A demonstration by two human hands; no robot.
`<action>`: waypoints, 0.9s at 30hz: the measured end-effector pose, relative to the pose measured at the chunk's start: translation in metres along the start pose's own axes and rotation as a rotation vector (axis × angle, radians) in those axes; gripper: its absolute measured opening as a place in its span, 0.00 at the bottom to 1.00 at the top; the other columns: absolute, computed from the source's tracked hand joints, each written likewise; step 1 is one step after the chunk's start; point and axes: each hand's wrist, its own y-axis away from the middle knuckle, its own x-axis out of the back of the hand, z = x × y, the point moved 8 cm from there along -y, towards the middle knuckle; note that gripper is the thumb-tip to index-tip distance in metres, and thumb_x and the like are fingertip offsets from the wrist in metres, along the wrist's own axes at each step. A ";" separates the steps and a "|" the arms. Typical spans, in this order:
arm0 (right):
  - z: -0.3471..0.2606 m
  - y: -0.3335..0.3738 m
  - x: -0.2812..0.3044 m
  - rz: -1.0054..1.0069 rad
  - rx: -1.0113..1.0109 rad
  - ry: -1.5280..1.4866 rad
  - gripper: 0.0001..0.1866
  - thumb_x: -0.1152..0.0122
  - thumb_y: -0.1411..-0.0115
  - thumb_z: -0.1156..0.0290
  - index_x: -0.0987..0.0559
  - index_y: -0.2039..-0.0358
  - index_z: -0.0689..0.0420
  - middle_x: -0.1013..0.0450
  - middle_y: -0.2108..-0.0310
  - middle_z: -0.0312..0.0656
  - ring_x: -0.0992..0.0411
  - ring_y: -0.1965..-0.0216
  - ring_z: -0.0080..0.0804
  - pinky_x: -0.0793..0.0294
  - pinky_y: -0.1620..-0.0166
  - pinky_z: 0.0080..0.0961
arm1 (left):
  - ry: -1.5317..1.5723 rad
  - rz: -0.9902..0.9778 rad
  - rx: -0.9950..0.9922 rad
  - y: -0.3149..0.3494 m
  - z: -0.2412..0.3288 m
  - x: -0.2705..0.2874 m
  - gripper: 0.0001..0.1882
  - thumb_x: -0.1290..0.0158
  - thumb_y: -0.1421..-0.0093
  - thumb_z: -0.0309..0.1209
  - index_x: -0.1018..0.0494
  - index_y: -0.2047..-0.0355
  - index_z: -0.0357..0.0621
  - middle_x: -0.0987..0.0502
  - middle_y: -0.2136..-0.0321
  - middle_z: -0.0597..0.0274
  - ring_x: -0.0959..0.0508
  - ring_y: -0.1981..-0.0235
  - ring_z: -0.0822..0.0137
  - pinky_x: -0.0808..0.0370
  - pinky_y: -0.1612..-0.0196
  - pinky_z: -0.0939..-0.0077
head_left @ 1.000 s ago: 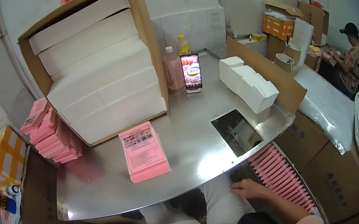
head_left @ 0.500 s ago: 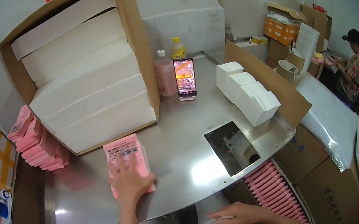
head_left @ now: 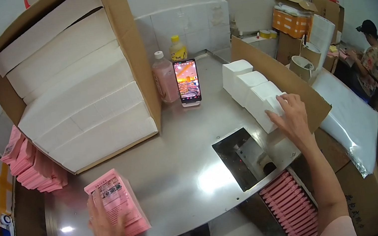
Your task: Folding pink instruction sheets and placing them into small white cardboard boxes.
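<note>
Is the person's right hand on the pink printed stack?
No, the right hand is at the near end of the row of white stacks.

The metal worktop (head_left: 176,186) carries a pink stack (head_left: 126,202), an open carton (head_left: 133,52), two bottles (head_left: 165,79), a phone (head_left: 187,80) on a stand (head_left: 191,104) and a row of white stacks (head_left: 250,85)

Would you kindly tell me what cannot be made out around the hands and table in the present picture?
Head view: fine print on the pink stack, partly covered by the left hand, the rest too small.
Head view: whether the right hand grips the nearest white stack; the hand itself hides the contact.
Head view: the top of the cardboard box, cut off by the upper edge.
</note>
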 end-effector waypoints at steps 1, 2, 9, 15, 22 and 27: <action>0.015 0.005 -0.017 -0.113 -0.087 0.049 0.13 0.35 0.43 0.67 0.18 0.63 0.64 0.26 0.59 0.49 0.30 0.53 0.45 0.31 0.51 0.40 | 0.005 0.001 0.002 -0.002 -0.008 0.001 0.38 0.39 0.44 0.44 0.39 0.34 0.55 0.42 0.35 0.43 0.41 0.35 0.40 0.40 0.41 0.41; 0.031 0.011 -0.033 -0.226 -0.171 0.098 0.13 0.36 0.43 0.65 0.18 0.65 0.64 0.28 0.60 0.48 0.31 0.54 0.45 0.32 0.53 0.41 | -0.127 -0.088 0.008 -0.005 -0.016 -0.009 0.30 0.40 0.43 0.39 0.34 0.40 0.51 0.38 0.41 0.47 0.36 0.42 0.46 0.39 0.43 0.47; 0.037 0.017 -0.051 -0.134 -0.182 0.104 0.13 0.41 0.40 0.66 0.18 0.71 0.64 0.28 0.65 0.49 0.31 0.58 0.46 0.32 0.57 0.42 | 0.027 -0.240 -0.112 -0.013 -0.025 -0.021 0.08 0.42 0.43 0.29 0.30 0.66 0.45 0.28 0.65 0.59 0.31 0.60 0.54 0.40 0.49 0.55; 0.050 0.016 -0.047 -0.106 -0.260 0.034 0.14 0.42 0.40 0.67 0.18 0.77 0.63 0.27 0.69 0.47 0.30 0.62 0.45 0.29 0.60 0.43 | 0.048 -0.105 -0.042 -0.016 -0.027 -0.027 0.05 0.43 0.43 0.27 0.28 0.66 0.47 0.26 0.68 0.61 0.29 0.61 0.53 0.39 0.50 0.55; 0.045 0.015 -0.049 -0.103 -0.250 0.034 0.11 0.41 0.43 0.68 0.17 0.74 0.62 0.27 0.70 0.48 0.30 0.62 0.45 0.29 0.60 0.43 | -0.210 0.220 -0.148 -0.019 0.012 -0.001 0.06 0.46 0.41 0.25 0.29 0.64 0.41 0.25 0.68 0.52 0.25 0.65 0.48 0.32 0.57 0.61; 0.051 0.020 -0.044 -0.076 -0.233 0.038 0.10 0.39 0.46 0.68 0.17 0.74 0.62 0.27 0.69 0.48 0.30 0.62 0.47 0.30 0.59 0.42 | 0.170 -0.110 -0.408 0.014 0.123 -0.100 0.05 0.48 0.39 0.28 0.30 0.67 0.41 0.27 0.69 0.49 0.26 0.66 0.50 0.31 0.66 0.57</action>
